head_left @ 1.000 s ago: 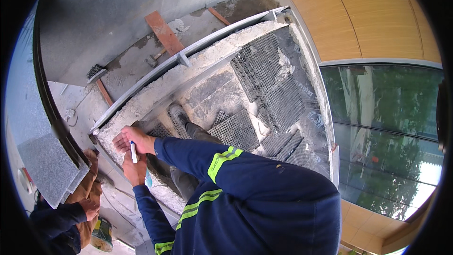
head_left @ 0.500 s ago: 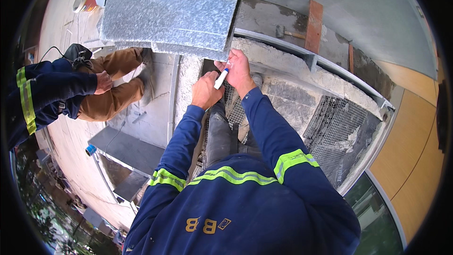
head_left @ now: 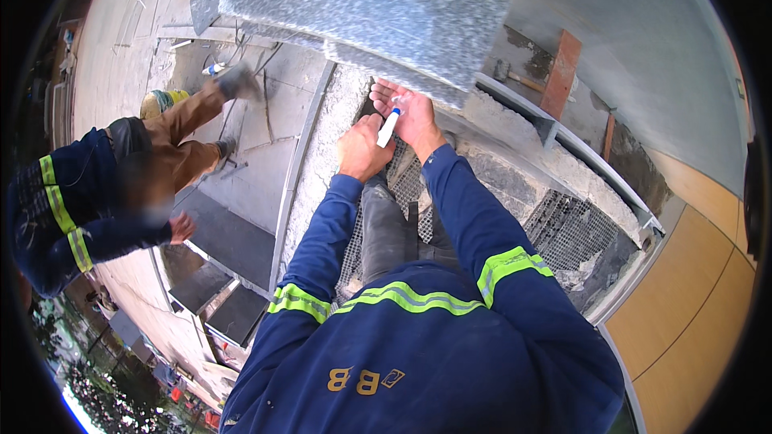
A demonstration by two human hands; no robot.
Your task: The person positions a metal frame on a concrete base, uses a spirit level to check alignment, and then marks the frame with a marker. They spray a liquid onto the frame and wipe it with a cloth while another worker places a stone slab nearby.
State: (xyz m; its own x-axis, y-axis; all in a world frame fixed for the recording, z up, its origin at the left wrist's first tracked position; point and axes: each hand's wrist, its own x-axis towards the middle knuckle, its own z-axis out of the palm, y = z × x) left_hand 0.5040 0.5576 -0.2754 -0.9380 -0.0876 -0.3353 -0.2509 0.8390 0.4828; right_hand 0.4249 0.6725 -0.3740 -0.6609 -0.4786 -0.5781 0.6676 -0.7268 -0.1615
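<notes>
And there's the shift! The view has swung round, and the speckled grey slab [head_left: 378, 8], at the far left half a second ago, now spreads straight ahead, its near edge just beyond the fingers. Whether they touch it cannot be told.

The hands, though, have stayed close together in front of the body. The left hand [head_left: 363, 149] is curled shut on a white marker [head_left: 388, 132], or what looks like one, its blue end pointing far and right. The right hand [head_left: 418, 122] meets it there, palm turned up, fingers loosely bent; whether it pinches that end is too small to tell. So the marker sits between the two hands, and by the look of it the handwork has barely moved on; the real change is around it.

Over to the left! The co-worker [head_left: 68, 201] was upright with hands drawn in, and now leans over, one hand [head_left: 182, 228] out above the dark panel [head_left: 229, 241]. Black grid mats [head_left: 567, 229] lie to the right, a reddish board [head_left: 561, 76] farther off. Neither looks to bear on the marker.
</notes>
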